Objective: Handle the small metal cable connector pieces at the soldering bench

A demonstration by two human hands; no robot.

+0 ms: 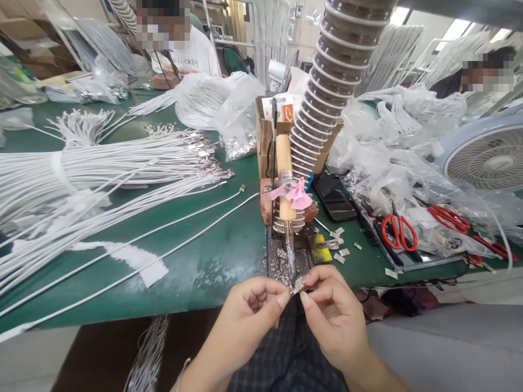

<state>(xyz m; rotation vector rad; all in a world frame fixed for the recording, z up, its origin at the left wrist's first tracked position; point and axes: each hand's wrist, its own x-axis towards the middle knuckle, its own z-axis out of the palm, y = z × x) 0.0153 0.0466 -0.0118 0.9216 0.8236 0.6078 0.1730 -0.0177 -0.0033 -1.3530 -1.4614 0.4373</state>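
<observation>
At the near edge of the worktop [241,250], directly below the tip of a soldering iron [290,245], both hands meet almost fingertip to fingertip. Right hand [337,313]: thumb and fingers pinch a small metal piece [299,283], held at the iron's tip; contact between tip and piece cannot be made out. Left hand [255,310]: thumb and forefinger closed together just beside the same piece; whatever lies between them is too small to identify.

Iron: wooden handle uppermost, tip pointing down toward the person, a pink cloth strip [297,194] tied around it. Behind it, a ribbed hose [327,81] slants up to the right. Silvery crumbs [281,261] are scattered around the barrel.

Right of the iron: a yellow sponge [321,249], with several loose metal tabs [344,252] on and near it. Further right, a dark phone [335,198], then red-handled scissors [398,233] by plastic bags.

Left side: a thick bundle of white cables [102,163], metal ends toward the middle. Two single cables [192,215] lie apart from it, nearer the person; a torn white scrap [143,264] lies by them.

Far side: a cardboard box [265,155] behind the iron; a co-worker in a white top [204,51] at upper left. Fan [496,158] at far right.
</observation>
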